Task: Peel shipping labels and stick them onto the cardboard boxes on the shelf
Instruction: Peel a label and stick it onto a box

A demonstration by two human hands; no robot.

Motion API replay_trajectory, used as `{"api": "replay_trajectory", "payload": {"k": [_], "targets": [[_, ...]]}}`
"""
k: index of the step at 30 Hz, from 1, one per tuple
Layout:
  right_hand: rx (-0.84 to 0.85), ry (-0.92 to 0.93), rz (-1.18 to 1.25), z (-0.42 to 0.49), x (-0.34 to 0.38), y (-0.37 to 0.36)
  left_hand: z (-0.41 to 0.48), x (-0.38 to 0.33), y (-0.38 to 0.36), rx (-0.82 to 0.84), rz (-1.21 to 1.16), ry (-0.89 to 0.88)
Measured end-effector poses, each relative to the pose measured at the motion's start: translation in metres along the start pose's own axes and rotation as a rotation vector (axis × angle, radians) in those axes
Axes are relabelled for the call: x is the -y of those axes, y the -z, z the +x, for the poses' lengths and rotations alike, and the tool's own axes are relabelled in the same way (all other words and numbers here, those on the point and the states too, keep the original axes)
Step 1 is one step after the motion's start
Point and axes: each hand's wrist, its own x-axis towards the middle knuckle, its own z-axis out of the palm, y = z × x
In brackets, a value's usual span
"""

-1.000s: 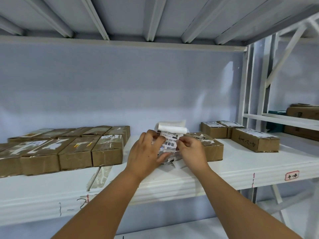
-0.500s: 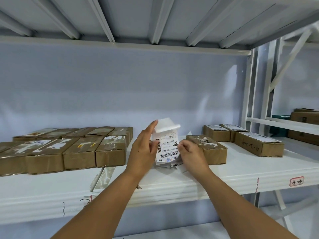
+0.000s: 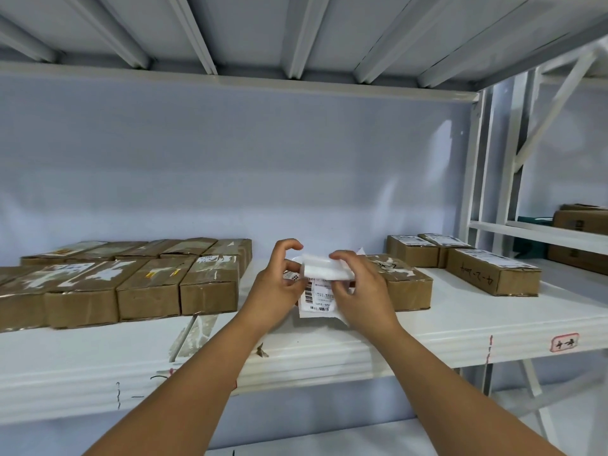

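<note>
Both hands hold the label (image 3: 317,292) above the shelf (image 3: 460,320), between the boxes (image 3: 210,284): left hand (image 3: 274,287) pinches its edge, right hand (image 3: 358,291) grips the backing (folded over). Peel slowly, keeping the sticky side off the fingers.

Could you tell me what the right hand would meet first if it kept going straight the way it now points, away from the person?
Most likely the cardboard box directly behind the right hand, which pinches the label sheet. Beyond it is only the back wall. Depth is hard to judge.
</note>
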Motion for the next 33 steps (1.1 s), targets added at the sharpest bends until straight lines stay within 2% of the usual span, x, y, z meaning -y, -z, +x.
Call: {"api": "replay_trajectory", "payload": {"k": [9, 13, 20, 24, 27, 33], "targets": [[-0.03, -0.01, 0.011, 0.003, -0.006, -0.001, -0.001, -0.005, 0.0, 0.059, -0.095, 0.031], [0.055, -0.064, 0.004, 0.004, -0.006, 0.001, -0.001, -0.005, 0.001, 0.075, -0.016, -0.002], [0.208, -0.047, -0.006, 0.002, -0.004, 0.001, 0.006, -0.003, 0.005, -0.071, -0.098, 0.101], [0.202, -0.032, -0.014, 0.002, -0.002, 0.001, 0.007, -0.001, 0.005, -0.092, -0.121, 0.123], [0.165, -0.01, -0.022, 0.002, -0.002, 0.002, 0.009, 0.003, 0.007, -0.179, -0.161, 0.151], [0.03, -0.112, -0.005, 0.004, -0.004, 0.004, 0.014, 0.007, 0.01, -0.361, -0.248, 0.16]]}}
